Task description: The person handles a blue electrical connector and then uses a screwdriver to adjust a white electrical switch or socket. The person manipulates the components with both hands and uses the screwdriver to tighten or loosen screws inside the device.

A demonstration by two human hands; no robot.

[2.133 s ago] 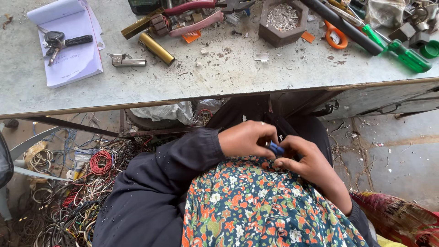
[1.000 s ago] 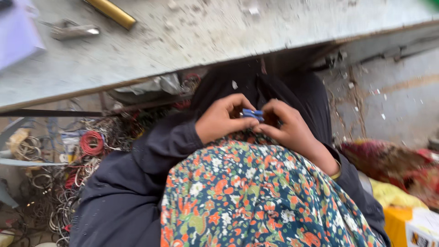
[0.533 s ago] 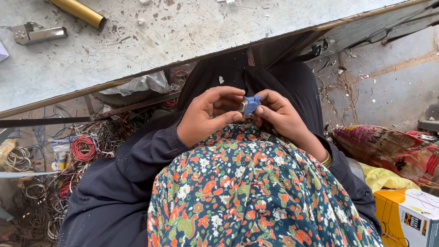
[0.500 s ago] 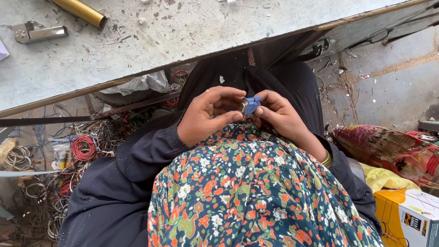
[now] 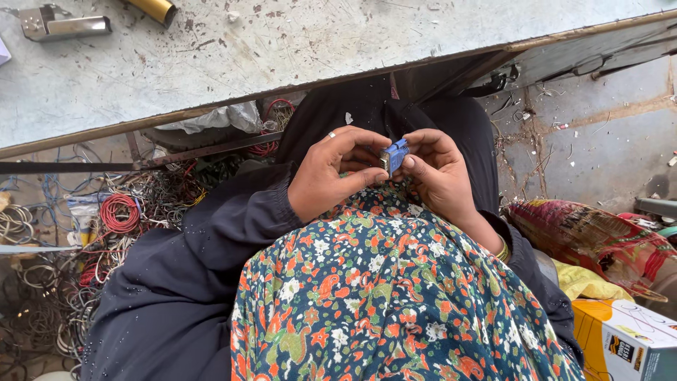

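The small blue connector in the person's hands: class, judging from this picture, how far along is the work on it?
Done: nothing visibly finished. In hand: both the left hand and right hand pinch the small blue connector over the lap. Left: it looks whole, with the wire heap under the workbench untouched.

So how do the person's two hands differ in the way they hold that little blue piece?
The left hand wears a ring and presses its thumb against the small blue connector from the side and below; the right hand shows no ring, has a bangle at the wrist, and curls its fingers over the connector from the other side. The left sleeve shows fully, the right is mostly hidden. Both pinch the same piece above the lap.
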